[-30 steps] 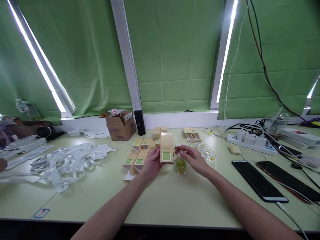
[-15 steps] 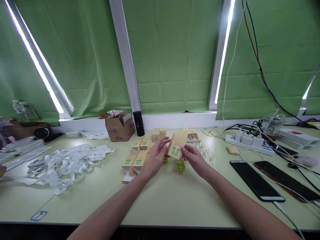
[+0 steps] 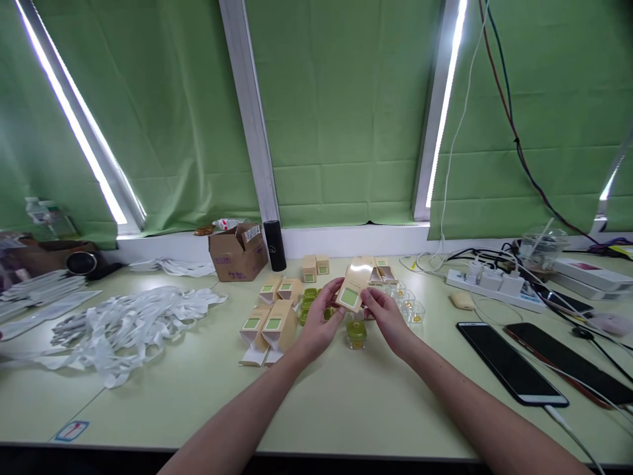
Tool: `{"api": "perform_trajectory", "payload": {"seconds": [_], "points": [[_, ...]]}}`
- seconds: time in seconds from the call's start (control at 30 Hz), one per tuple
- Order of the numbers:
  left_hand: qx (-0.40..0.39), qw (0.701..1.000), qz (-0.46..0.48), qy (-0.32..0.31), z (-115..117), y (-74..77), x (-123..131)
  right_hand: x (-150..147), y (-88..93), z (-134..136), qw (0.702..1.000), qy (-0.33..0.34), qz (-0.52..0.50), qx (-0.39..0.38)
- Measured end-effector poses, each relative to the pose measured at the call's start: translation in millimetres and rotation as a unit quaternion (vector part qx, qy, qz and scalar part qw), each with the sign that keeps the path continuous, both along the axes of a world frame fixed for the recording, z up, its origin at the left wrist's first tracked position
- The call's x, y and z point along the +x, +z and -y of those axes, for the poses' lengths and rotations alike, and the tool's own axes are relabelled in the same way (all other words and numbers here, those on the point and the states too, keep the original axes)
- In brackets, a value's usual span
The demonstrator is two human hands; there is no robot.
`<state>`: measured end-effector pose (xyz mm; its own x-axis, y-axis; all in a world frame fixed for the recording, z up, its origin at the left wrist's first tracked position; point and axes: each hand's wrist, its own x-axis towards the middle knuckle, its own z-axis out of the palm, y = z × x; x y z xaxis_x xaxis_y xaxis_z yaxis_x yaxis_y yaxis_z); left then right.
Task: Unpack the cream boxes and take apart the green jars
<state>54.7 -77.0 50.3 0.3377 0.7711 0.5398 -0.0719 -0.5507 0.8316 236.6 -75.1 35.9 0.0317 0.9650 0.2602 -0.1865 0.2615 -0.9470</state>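
Between my two hands, above the table, is a tan cardboard box (image 3: 352, 290) with a green square on its face. My left hand (image 3: 320, 322) grips its left edge between thumb and fingers. The fingers of my right hand (image 3: 387, 316) pinch its lower right side. Just below the box a small glass jar with a green lid (image 3: 356, 334) stands on the table. Several green lids (image 3: 309, 302) sit behind my left hand, partly covered by it. To the left stand several matching boxes (image 3: 277, 324), the nearest with open bottom flaps. Clear glass jars (image 3: 409, 307) are grouped beyond my right hand.
White straps (image 3: 133, 323) lie heaped at left. A brown carton (image 3: 237, 254) and a black cylinder (image 3: 274, 245) stand at the back. Two phones (image 3: 512, 363) with cables lie at right, before a power strip (image 3: 494, 288). More tan boxes (image 3: 315, 267) stand farther back.
My left hand's fingers, spread beside the box before, have closed on its left edge. The box has tilted and shows more of its front. At far left, another person's hand has nearly left view.
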Motion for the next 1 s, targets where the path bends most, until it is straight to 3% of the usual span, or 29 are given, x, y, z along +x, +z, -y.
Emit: {"api": "perform_trajectory", "payload": {"seconds": [0.23, 0.7, 1.0], "points": [[0.010, 1.000, 0.013, 0.000, 4, -3.7, -2, -2, 3.3, 6, 0.999, 0.027, 0.020, 0.033], [0.017, 0.999, 0.034, -0.002, 3, -9.8, -4, 0, -9.9, 0, 0.993, 0.043, 0.068, 0.089], [-0.002, 0.999, 0.048, -0.015, 0, -13.3, -2, -3, -9.9, 1, 0.996, 0.046, 0.043, 0.056]]}}
